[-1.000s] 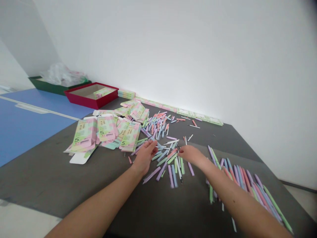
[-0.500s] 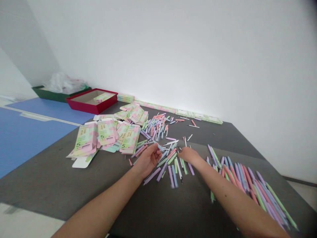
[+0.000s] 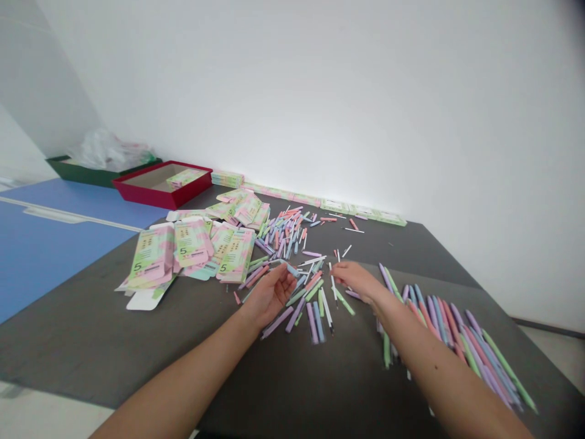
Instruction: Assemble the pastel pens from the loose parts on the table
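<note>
My left hand is at the near left side of a loose pile of pastel pen parts, its thumb and index finger closed on a light blue pen barrel. Across from it, my right hand pinches a white pen refill by its upper end, the dark tip pointing down. Between and below the hands lie purple, blue, green and coral barrels, among them a purple barrel and another white refill. A green barrel rests under my right hand.
Closed pens lie in a row at the right. Flattened printed boxes are heaped at the left, with more pen parts behind. A red tray and a green tray stand back left. Box stacks line the wall.
My right hand has drawn a white refill up from the pile and moved slightly up. My left hand keeps hold of the blue barrel. The view has shifted a little.
</note>
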### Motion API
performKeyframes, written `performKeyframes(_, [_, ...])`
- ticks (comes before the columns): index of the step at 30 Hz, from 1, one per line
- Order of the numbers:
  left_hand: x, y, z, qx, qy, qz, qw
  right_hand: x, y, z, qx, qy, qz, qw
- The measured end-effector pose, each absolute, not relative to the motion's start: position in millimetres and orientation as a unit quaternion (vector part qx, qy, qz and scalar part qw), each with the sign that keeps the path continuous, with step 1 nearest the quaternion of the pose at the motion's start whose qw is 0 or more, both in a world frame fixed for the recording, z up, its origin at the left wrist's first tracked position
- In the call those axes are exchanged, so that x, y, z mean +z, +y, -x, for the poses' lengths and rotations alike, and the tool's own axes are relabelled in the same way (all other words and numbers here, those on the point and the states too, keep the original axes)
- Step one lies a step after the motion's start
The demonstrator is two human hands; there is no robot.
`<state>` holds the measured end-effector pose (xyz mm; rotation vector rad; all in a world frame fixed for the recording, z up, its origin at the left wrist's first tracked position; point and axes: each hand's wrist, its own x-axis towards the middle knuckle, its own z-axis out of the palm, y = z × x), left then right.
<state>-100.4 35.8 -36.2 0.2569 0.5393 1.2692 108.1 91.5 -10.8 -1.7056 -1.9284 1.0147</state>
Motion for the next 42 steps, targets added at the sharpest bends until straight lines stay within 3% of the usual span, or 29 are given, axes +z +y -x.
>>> performKeyframes(4, [-31, 33, 102, 0.583, 0.238, -0.065, 0.774, 12, 66, -103, 0.414, -0.657, 0.544, 0.318])
performKeyframes(6, [-27, 32, 102, 0.586, 0.233, -0.058, 0.774, 19, 51, -98, 0.423, -0.616, 0.494, 0.444])
performKeyframes(9, [-24, 31, 104, 0.587, 0.23, -0.066, 0.773, 26, 31, -94, 0.373, -0.574, 0.415, 0.6])
performKeyframes(12, [-24, 32, 104, 0.585, 0.225, -0.084, 0.774, 29, 17, -97, 0.293, -0.568, 0.397, 0.658])
performKeyframes(21, [-39, 34, 96, 0.613, 0.343, -0.284, 0.652, 16, -12, -134, 0.168, -0.493, 0.441, 0.731])
performKeyframes(27, [-31, 55, 82, 0.509, 0.515, -0.525, 0.447, 1, -19, -151, 0.085, -0.45, 0.501, 0.734])
performKeyframes(32, [-20, 106, 62, 0.341, 0.551, -0.734, 0.204, -8, -18, -161, 0.078, -0.434, 0.51, 0.738])
performKeyframes(42, [-53, 164, -29, 0.141, 0.408, -0.886, 0.171, -7, -15, -173, 0.088, -0.41, 0.533, 0.735])
